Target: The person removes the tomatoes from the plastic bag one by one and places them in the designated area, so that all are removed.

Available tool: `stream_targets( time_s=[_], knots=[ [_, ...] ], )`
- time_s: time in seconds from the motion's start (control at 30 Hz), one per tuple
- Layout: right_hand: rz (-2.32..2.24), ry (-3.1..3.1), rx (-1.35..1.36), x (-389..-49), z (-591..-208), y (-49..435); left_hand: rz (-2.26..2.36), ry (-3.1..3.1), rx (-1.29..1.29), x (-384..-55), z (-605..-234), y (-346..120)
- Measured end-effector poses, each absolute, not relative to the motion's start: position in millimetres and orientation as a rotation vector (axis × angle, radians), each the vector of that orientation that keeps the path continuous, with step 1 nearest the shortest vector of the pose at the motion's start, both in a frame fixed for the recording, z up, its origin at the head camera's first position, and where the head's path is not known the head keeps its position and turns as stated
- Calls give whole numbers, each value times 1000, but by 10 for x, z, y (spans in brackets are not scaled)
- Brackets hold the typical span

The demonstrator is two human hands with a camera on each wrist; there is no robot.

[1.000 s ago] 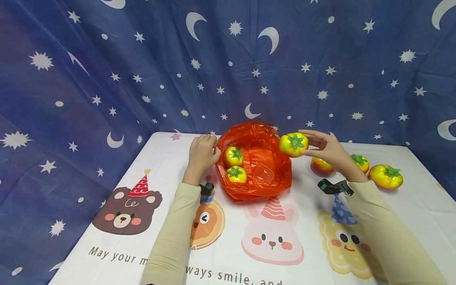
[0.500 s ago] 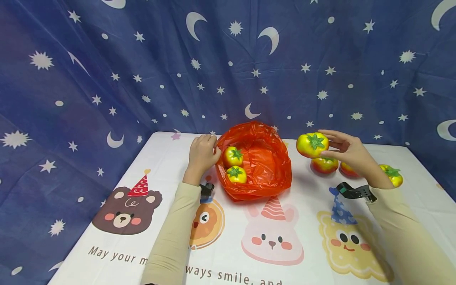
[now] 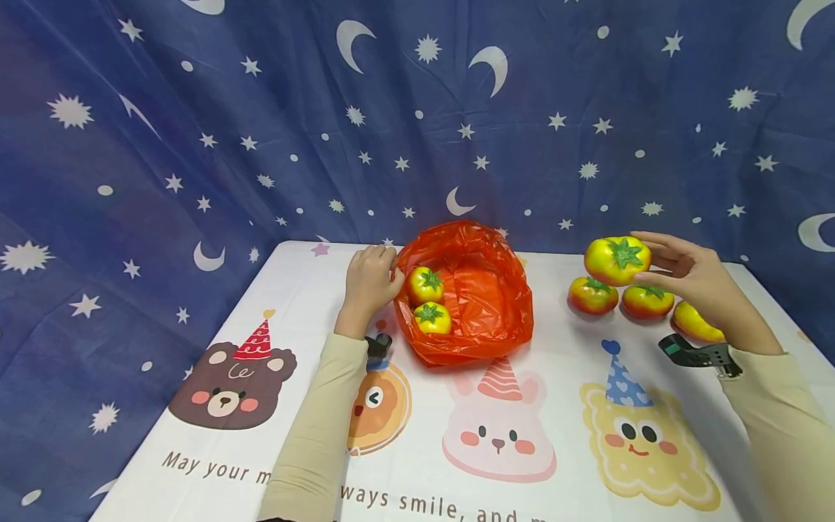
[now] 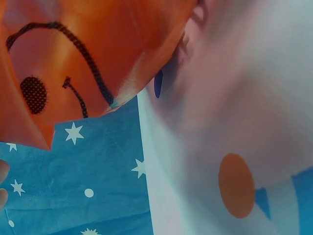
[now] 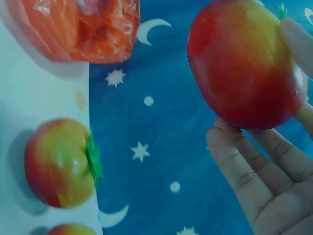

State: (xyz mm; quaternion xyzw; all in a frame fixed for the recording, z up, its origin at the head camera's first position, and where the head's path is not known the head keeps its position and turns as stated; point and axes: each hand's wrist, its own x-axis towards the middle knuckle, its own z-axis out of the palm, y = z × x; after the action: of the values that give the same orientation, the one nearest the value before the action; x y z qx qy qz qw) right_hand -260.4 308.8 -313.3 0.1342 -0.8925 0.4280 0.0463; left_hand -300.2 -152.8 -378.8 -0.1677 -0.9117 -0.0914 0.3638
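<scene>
A red plastic bag (image 3: 492, 301) stands with its mouth spread in the head view. Two yellow-red tomatoes, an upper one (image 3: 422, 287) and a lower one (image 3: 430, 320), lie inside at its left. My left hand (image 3: 372, 286) grips the bag's left rim; only fingertips show at the left wrist view's edge, beside the bag (image 4: 98, 44). Well to the right, my right hand (image 3: 704, 279) holds a tomato (image 3: 615, 262) between thumb and fingers, raised over the table. Its red underside shows in the right wrist view.
Below the held tomato, a row of tomatoes lies on the table: a left one (image 3: 592, 298), a middle one (image 3: 646, 304) and a right one (image 3: 693, 322) partly behind the right hand. The white printed tablecloth (image 3: 417, 471) meets a blue star curtain (image 3: 391, 109) behind.
My right hand has moved right with the tomato, away from the bag to above the row of tomatoes. The left hand and the bag have stayed in place.
</scene>
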Motion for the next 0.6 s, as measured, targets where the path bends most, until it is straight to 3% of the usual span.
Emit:
stream_targets(
  time_s=[0.6],
  knots=[
    [1289, -2633, 244, -2431, -3220, 3661, -239, -2351, -426, -3012, -3794, -1536]
  ],
)
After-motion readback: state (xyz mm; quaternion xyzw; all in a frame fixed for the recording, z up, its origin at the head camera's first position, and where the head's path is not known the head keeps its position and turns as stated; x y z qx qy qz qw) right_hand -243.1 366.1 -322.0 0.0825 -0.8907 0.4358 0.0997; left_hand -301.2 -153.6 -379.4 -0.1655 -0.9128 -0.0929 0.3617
